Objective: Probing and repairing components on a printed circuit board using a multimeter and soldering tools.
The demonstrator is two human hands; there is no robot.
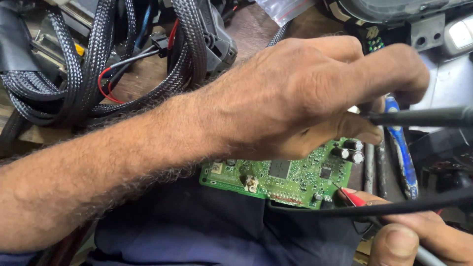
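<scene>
The left hand reaches across, fingers curled together, pinching a black test probe above the green rectangular circuit board — which lies on dark blue cloth. The right hand pinches a red-tipped probe whose tip touches the board's near edge.

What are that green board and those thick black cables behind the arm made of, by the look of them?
The green circuit board looks like rigid laminate with a glossy green coating, dotted with small metal and plastic parts. The black cables seem sleeved in woven fabric or plastic mesh: the braided weave shows.
</scene>
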